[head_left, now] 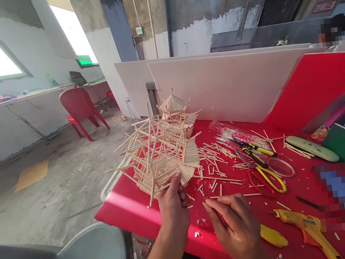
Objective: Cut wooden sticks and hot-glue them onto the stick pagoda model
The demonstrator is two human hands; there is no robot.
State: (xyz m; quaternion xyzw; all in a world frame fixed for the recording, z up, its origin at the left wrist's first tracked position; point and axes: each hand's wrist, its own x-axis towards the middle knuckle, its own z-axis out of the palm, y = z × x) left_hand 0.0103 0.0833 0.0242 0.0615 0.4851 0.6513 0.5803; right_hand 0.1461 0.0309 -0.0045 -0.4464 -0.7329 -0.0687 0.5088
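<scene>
A pavilion model (159, 147) built of thin wooden sticks, its roof an open frame, stands at the table's near left. My left hand (173, 202) is closed at its lower front edge, thumb and forefinger pinching a part of it; the other fingers are curled in. Just to the right, my right hand (234, 222) hovers over the table with thumb and forefinger pressed together. Whatever is between those fingertips is too small to make out. Behind the near model stands a second stick pavilion (174, 106) with a covered, pointed roof. Short cut sticks (213, 158) lie scattered beside both models.
Yellow-handled pliers (270, 178), black-and-yellow cutters (254, 151), a clear tape ring (281, 167), a yellow glue gun (308, 224) and a yellow-handled tool (273, 236) lie on the red table (130, 200). White panels (211, 87) stand behind; a grey stool (96, 254) is at left.
</scene>
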